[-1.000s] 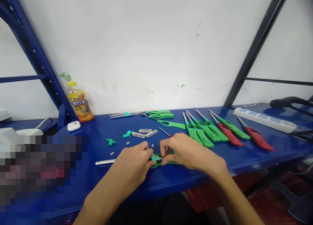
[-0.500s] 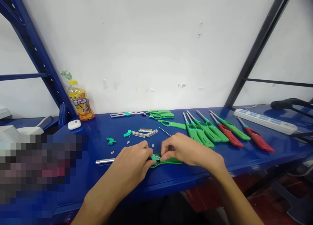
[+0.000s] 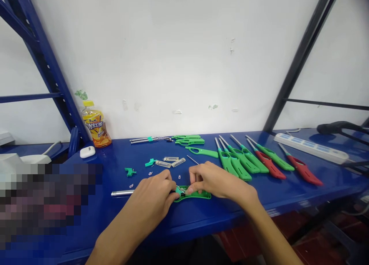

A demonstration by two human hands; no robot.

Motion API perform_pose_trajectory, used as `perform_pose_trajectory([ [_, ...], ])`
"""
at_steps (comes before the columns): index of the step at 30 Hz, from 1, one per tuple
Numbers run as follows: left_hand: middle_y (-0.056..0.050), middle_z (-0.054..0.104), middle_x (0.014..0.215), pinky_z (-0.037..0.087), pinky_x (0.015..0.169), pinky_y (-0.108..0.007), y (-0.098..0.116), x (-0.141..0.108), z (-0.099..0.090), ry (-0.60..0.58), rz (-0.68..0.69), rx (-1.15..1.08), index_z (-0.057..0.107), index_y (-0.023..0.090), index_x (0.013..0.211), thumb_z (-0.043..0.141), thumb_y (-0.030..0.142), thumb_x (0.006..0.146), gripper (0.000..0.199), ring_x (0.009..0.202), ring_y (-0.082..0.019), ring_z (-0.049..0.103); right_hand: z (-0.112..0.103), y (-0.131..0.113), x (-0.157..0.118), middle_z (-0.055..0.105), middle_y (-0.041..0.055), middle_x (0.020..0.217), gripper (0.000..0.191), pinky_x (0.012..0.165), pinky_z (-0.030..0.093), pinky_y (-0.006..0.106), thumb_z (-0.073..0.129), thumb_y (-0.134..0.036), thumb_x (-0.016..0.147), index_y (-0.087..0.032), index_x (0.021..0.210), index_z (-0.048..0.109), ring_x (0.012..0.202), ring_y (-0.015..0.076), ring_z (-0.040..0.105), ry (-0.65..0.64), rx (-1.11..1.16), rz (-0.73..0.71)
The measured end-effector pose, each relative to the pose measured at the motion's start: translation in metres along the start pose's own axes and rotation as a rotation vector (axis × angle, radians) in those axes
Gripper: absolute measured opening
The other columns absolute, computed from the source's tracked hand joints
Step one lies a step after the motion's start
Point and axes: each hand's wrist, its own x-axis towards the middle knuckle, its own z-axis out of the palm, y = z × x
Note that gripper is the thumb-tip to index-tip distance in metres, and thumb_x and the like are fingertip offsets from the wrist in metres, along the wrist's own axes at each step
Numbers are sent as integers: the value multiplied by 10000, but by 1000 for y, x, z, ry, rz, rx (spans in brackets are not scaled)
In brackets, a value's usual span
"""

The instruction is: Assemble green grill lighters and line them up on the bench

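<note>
The left hand (image 3: 155, 188) pinches the open lighter (image 3: 203, 195) at the near edge of the glossy blue table (image 3: 115, 222), smooth metal tube (image 3: 122, 193) pointing left, long axis crosswise; the right hand (image 3: 215, 180) bends narrowly over its curved plastic shell, grip unclear; beyond lie clear oblong capsules (image 3: 163, 164)

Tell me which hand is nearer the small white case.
Left: the left hand is in front and to the right of the white case; the right hand is farther right.

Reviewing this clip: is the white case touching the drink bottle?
Apart. The head view shows a strip of blue tabletop between the white case and the base of the drink bottle.
</note>
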Motion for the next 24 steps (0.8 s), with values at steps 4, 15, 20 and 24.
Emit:
perform_pose_trajectory([
  [4, -47, 691, 1023, 478, 740, -352, -1, -1, 0, 17, 1, -14, 767, 218, 939, 596, 265, 1014, 193, 908, -259, 723, -4, 1, -1, 712, -41, 679, 302, 541, 390, 228, 760, -431, 901, -210, 785, 589, 598, 127, 616, -53, 52, -24],
  [15, -43, 689, 991, 457, 705, -355, -2, -1, 5, 42, 24, -2, 761, 212, 928, 602, 259, 1014, 187, 887, -259, 717, -7, 0, -6, 748, -24, 705, 267, 543, 386, 231, 689, -363, 965, -210, 788, 559, 612, 129, 646, -49, 10, -24],
  [20, -40, 683, 984, 457, 701, -350, 0, -1, 3, 32, 16, 0, 758, 214, 932, 600, 268, 1018, 188, 886, -255, 715, -7, -1, -5, 744, -27, 696, 290, 542, 393, 228, 705, -398, 953, -211, 781, 565, 607, 128, 643, -51, 17, -20],
  [24, -39, 680, 989, 452, 681, -347, 1, -1, 1, 21, 18, 2, 755, 213, 930, 589, 269, 1021, 197, 875, -252, 715, -7, -1, -6, 735, -29, 690, 303, 546, 395, 230, 726, -418, 937, -209, 775, 579, 613, 129, 648, -55, 4, -9],
])
